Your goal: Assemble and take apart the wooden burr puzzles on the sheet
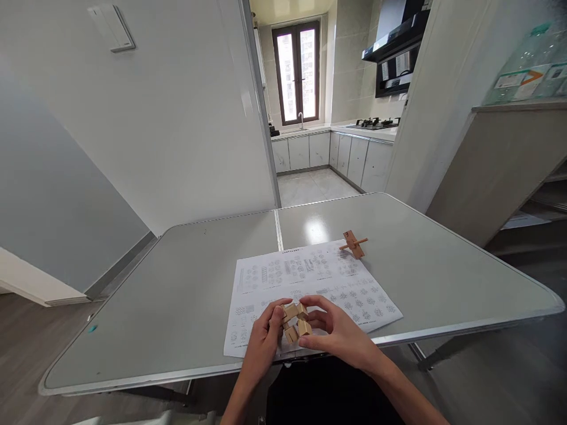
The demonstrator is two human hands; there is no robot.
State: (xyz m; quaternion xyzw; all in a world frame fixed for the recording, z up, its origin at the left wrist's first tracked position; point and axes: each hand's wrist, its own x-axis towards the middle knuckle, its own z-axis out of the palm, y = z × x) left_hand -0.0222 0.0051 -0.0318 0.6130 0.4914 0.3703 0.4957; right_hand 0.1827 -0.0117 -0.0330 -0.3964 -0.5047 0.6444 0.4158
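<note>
Both of my hands grip a wooden block puzzle (290,313) made of several pale pieces, with a gap in its middle. My left hand (267,330) closes on its left side, thumb on top. From the right, my right hand (334,330) pinches it, thumb below and index finger above. Under the hands lies a large printed instruction sheet (305,265), covered in small diagrams, near the table's front edge. At the sheet's far right corner rests a brown wooden piece (353,244) with a thin stick through it.
The grey-green folding table (190,295) has a metal rim and a seam across it. A small teal bit (93,328) lies near its left edge. Plastic bottles (527,71) stand on a shelf at the right. Beyond the doorway is a kitchen with a stove (376,123).
</note>
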